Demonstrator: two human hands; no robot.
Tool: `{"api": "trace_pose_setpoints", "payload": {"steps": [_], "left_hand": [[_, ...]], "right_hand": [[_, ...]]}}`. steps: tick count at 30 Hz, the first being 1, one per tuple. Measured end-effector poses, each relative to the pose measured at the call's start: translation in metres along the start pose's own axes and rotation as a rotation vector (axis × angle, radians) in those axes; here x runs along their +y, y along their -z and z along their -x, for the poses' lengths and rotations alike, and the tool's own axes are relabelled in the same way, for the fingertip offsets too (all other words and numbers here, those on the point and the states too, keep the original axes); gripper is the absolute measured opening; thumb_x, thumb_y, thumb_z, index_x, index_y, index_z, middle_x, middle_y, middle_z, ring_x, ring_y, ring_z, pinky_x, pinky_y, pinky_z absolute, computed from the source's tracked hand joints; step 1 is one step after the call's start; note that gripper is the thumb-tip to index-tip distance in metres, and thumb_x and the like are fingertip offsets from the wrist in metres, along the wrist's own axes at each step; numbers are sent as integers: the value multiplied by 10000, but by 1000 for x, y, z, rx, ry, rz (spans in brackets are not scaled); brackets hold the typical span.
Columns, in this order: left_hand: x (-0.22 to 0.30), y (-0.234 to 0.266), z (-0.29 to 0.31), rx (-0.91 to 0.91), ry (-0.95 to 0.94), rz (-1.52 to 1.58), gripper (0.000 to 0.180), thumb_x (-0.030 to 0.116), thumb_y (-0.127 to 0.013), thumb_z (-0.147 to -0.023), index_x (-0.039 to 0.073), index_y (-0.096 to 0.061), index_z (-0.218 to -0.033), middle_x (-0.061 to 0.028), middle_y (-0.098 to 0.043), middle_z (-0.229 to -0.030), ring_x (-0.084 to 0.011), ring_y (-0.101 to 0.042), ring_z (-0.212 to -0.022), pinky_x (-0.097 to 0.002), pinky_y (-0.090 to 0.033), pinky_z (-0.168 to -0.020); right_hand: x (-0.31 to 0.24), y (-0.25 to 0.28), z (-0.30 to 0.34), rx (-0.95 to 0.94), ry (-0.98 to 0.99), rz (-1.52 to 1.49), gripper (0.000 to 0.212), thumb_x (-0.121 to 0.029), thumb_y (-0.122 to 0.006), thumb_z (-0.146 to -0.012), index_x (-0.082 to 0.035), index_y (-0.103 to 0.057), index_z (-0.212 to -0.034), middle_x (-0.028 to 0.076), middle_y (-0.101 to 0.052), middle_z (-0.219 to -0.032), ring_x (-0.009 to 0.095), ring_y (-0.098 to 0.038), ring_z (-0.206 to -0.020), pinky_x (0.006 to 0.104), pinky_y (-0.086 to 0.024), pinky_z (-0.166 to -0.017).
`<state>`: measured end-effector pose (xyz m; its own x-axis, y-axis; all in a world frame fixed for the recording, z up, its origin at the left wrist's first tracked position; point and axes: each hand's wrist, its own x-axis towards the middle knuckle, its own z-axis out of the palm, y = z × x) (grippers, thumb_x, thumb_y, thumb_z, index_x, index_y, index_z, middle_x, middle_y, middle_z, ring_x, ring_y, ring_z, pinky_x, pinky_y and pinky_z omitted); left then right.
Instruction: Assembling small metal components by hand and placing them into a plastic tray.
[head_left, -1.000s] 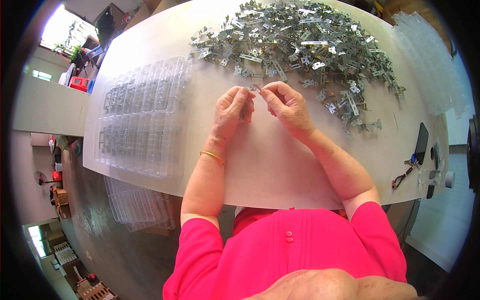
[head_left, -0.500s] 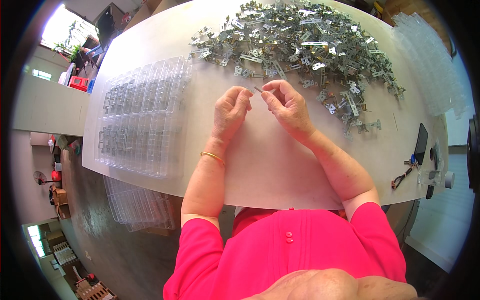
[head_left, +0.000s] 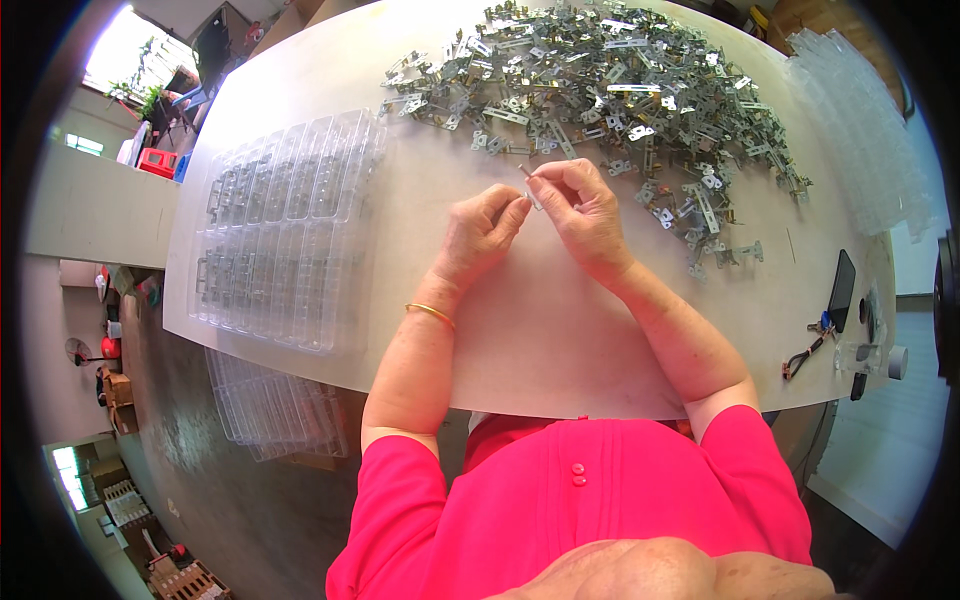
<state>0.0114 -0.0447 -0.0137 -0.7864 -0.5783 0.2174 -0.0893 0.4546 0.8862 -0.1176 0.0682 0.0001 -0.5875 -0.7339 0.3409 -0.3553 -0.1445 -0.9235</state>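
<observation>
My left hand (head_left: 480,235) and my right hand (head_left: 585,222) meet above the table, just short of a large heap of metal brackets (head_left: 640,90). Between the fingertips is a small silvery metal bracket (head_left: 535,202), mostly covered by fingers. A thin brownish pin (head_left: 525,171) sticks out past my right thumb and forefinger, which pinch it. My left thumb and forefinger are pressed together at the bracket's near side. Whether pin and bracket are joined is hidden.
Left on the table lies a clear compartment tray (head_left: 290,230) with rows of metal parts. More clear trays are stacked at the far right (head_left: 860,130) and below the table edge (head_left: 275,405). A black phone (head_left: 843,285) and keys (head_left: 822,325) lie near the right edge.
My left hand has moved right and a little nearer to me, up to my right hand. The pin has tilted more upright, and the silvery bracket shows below it.
</observation>
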Motion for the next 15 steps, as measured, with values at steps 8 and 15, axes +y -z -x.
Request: {"api": "trace_pose_setpoints", "payload": {"steps": [8, 15], "left_hand": [[8, 11, -4, 43, 312, 626, 300, 292, -548, -1034, 33, -670, -943, -1, -591, -678, -44, -447, -503, -195, -334, -455], [3, 11, -5, 64, 309, 765, 298, 290, -550, -1031, 32, -669, -943, 13, -579, -659, -40, -428, -485, -199, -306, -441]], "right_hand": [[0, 5, -5, -3, -203, -282, 91, -148, -677, -959, -58, -674, -976, -57, -579, -814, 17, -509, -720, 200, -429, -628], [-3, 3, -2, -75, -255, -153, 106, -161, -664, -964, -55, -678, -970, -64, -582, -772, 20, -501, -710, 209, -427, -622]]}}
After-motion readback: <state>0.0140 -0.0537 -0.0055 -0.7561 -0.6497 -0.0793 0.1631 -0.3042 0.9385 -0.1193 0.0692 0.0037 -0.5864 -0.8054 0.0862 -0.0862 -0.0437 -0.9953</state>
